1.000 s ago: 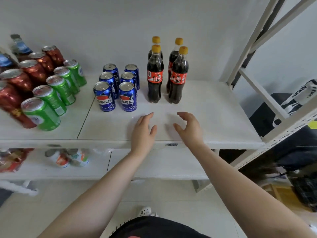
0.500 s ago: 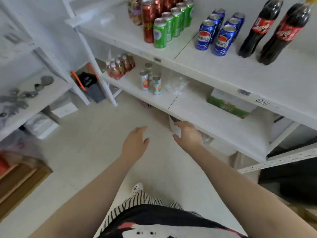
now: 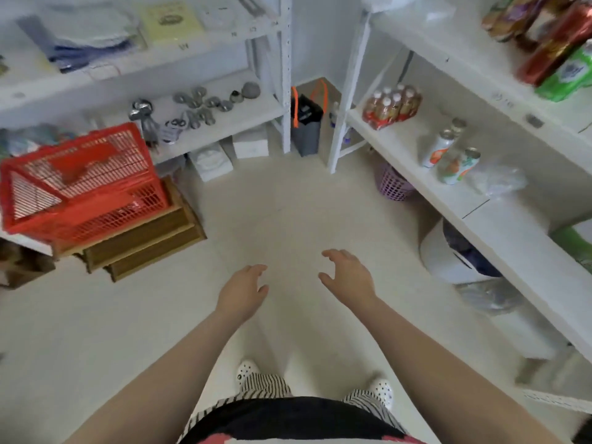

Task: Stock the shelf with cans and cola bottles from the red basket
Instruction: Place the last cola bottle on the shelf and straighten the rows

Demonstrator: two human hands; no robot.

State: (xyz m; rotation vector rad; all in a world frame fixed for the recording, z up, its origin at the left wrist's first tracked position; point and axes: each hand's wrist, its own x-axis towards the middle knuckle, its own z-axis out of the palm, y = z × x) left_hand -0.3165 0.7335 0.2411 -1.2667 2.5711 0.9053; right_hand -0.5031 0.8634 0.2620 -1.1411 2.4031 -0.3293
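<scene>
The red basket [image 3: 80,184] sits at the left on wooden crates, tilted, and I cannot see anything inside it. My left hand [image 3: 245,291] and my right hand [image 3: 347,277] hang over the bare floor in the middle, both empty with fingers apart, well right of the basket. The stocked shelf [image 3: 499,91] runs along the right side; only blurred red cans [image 3: 557,43] and a green can [image 3: 570,75] show at its top right corner. The cola bottles and blue cans are out of frame.
Wooden crates [image 3: 144,241] lie under the basket. A second white rack [image 3: 205,123] at the back left holds metal bowls. A dark bag [image 3: 306,123] stands in the corner. The lower right shelf carries small bottles [image 3: 392,105] and cans [image 3: 455,155]; a purple basket [image 3: 394,187] sits beneath.
My view has swung left and down from the stocked shelf to the floor and the red basket. Both hands came off the shelf edge and stay empty.
</scene>
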